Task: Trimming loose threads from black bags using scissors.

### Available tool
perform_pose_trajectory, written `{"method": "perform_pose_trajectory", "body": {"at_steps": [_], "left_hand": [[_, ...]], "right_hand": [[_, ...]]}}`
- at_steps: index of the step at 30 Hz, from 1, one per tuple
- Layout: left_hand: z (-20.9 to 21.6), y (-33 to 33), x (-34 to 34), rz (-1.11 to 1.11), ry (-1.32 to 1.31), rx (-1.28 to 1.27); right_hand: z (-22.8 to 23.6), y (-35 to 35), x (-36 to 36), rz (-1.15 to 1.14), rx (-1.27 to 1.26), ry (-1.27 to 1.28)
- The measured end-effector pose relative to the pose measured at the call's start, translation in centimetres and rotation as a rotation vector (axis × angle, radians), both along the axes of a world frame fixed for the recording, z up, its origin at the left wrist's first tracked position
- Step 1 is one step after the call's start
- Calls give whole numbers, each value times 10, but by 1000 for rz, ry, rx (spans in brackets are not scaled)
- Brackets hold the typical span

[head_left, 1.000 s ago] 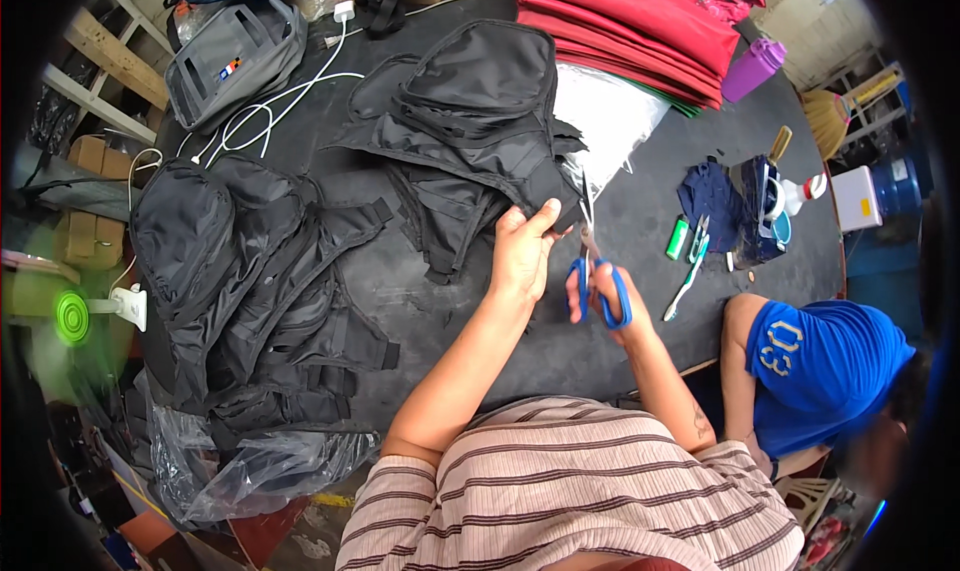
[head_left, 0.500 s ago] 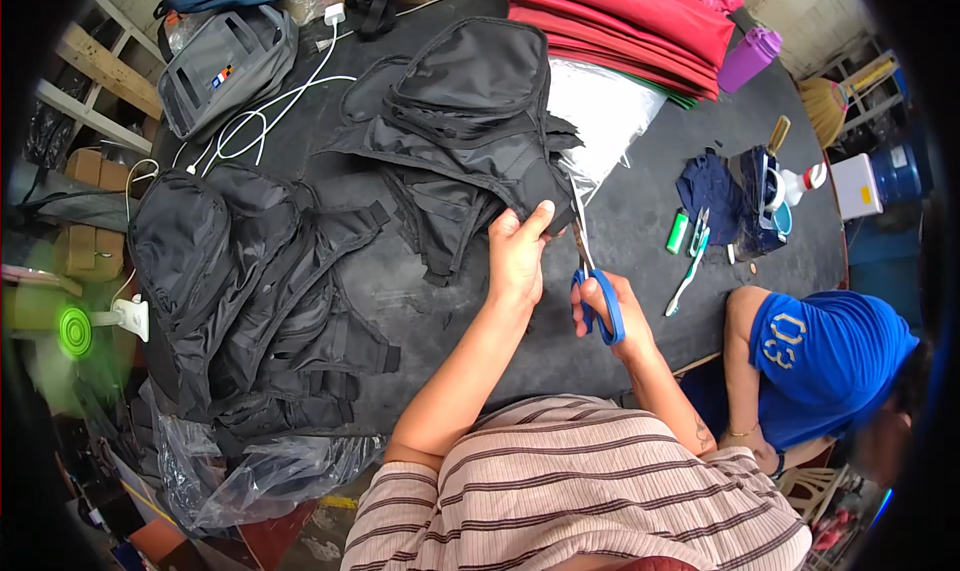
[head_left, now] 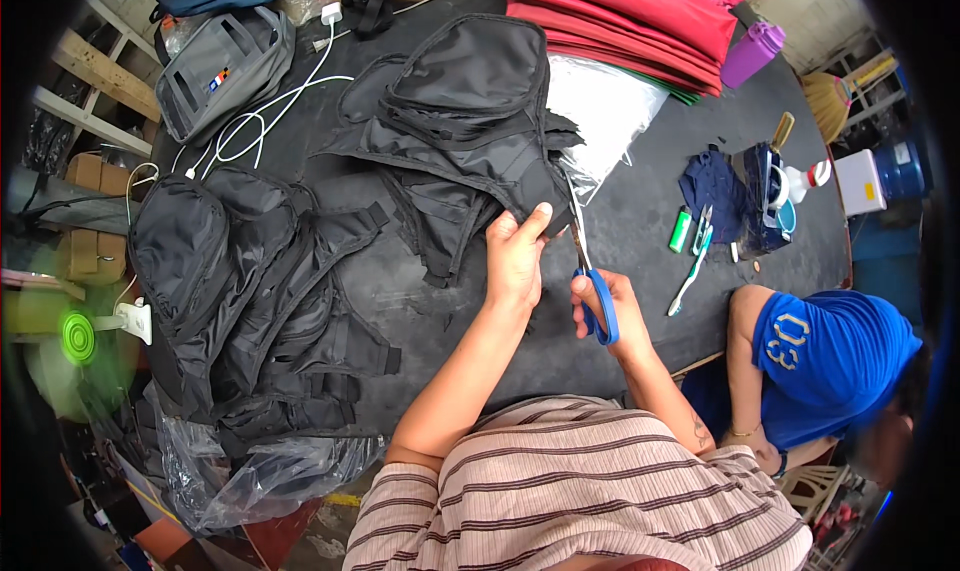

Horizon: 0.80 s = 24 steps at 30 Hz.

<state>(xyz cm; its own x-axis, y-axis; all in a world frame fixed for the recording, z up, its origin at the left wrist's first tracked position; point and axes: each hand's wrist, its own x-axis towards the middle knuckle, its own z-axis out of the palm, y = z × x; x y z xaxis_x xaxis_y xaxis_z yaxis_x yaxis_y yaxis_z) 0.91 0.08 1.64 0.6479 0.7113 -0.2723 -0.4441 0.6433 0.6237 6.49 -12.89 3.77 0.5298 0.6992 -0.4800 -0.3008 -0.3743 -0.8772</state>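
Black fabric bag (head_left: pixel 465 81) occupies the upper centre of the frame; I judge its trimming unfinished, with my left hand (head_left: pixel 514 261) pinching its lower-right corner, my right hand (head_left: pixel 627 306) gripping blue-handled scissors (head_left: pixel 607 299) beside that edge, completed cuts indiscernible.

The left hand (head_left: pixel 514 263) grips the near right corner of a black bag (head_left: pixel 468 76), thumb uppermost. The right hand (head_left: pixel 626 314) holds scissors (head_left: pixel 582 259) by the blue handles, blades directed toward the far side along the bag's right edge. Further black bags (head_left: pixel 205 256) are piled at left on the dark table (head_left: pixel 645 226). Red folded fabric (head_left: pixel 630 21) is stacked at the far side; a toothbrush (head_left: pixel 686 287) lies at right, near a seated person in a blue shirt (head_left: pixel 835 341).
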Motion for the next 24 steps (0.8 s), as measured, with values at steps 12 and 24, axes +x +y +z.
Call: {"method": "perform_pose_trajectory", "body": {"at_steps": [12, 24], "left_hand": [[4, 2, -6, -12, 21, 32], [-2, -3, -29, 38, -11, 5]], "right_hand": [[-1, 7, -1, 4, 54, 32], [27, -29, 49, 372, 175, 153]]}}
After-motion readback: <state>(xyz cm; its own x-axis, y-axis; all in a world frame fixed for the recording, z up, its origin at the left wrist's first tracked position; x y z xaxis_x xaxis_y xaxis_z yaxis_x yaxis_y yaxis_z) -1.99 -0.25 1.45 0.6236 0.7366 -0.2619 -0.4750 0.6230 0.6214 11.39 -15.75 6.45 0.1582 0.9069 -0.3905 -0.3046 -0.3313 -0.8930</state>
